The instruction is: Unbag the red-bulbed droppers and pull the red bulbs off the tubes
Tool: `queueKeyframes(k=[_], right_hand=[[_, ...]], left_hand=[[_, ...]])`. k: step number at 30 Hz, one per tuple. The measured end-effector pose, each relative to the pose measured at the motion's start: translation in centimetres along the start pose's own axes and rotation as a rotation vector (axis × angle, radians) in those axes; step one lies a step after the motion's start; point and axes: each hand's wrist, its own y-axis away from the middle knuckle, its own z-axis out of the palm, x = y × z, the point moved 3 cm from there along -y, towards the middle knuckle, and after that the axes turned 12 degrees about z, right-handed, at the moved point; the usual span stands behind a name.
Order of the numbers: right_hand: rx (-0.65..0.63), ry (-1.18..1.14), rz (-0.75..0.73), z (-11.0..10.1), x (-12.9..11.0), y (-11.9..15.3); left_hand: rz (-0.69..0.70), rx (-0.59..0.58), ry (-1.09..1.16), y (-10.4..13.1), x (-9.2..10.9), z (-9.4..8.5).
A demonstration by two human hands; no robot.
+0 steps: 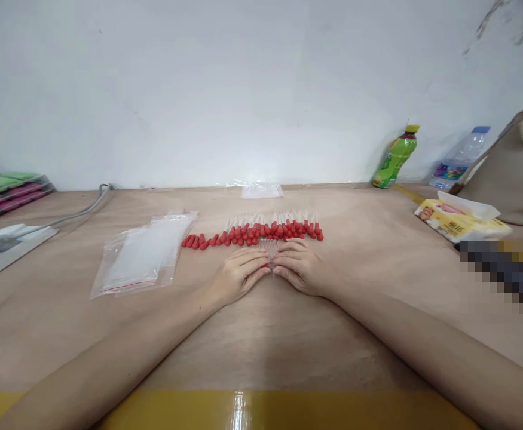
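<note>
Bare forearms point(153, 340), half-curled hands point(239, 276) nearly together, fingertips point(263, 271) at clear tubes point(268, 245), grip unclear, near red bulbs point(288, 230)

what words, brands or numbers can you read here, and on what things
None can be read with certainty.
Yellow tissue pack: dark characters, too blurred to read.
Green-labelled drink bottle: lettering too blurred.
Blue-capped water bottle: label too blurred.
Red-bulbed droppers: no lettering visible.
</note>
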Motion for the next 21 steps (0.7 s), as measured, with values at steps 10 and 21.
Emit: queueKeyframes(k=[10,21], right_hand=[[0.006,-0.043,-0.011,0.02,-0.18,-0.22],[0.056,-0.114,-0.059,0.05,-0.23,-0.16]], left_hand=[[0.005,-0.046,-0.007,0.03,-0.17,0.18],[-0.009,-0.133,-0.031,-0.79,0.14,0.23]])
